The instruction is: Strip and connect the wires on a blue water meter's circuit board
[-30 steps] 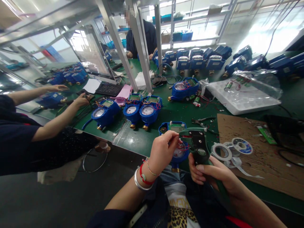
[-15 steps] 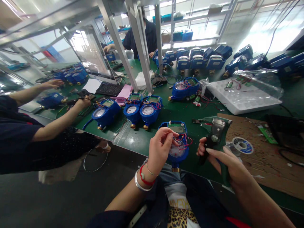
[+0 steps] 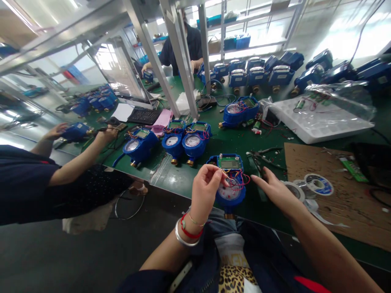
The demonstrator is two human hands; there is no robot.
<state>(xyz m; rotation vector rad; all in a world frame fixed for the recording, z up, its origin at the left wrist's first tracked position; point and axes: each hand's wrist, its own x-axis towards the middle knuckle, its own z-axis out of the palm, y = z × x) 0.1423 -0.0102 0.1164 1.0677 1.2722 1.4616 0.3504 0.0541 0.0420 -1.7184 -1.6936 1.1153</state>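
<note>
A blue water meter (image 3: 229, 194) with a lit display and loose red, yellow and black wires (image 3: 236, 181) lies in front of me. My left hand (image 3: 207, 185) is closed in a pinch on the wire ends, above the meter's dial. Just right of the meter, my right hand (image 3: 275, 189) has its thumb and fingers stretched apart. It is over a green-handled wire stripper (image 3: 259, 181) low on the bench, partly covered by the hand. Beside it lie pliers (image 3: 275, 151) with dark handles.
Several blue meters (image 3: 193, 142) stand to the left, more along the back. Right are a white foam tray (image 3: 320, 126), cardboard (image 3: 363, 219) and a solder wire spool (image 3: 319, 184). Metal posts (image 3: 180, 57) rise ahead. A co-worker's arms (image 3: 79, 162) work at left.
My right hand has lowered the wire stripper to the bench beside the meter and its fingers have spread. My left hand keeps its pinch on the wires. The co-worker's far hand has moved onto a meter.
</note>
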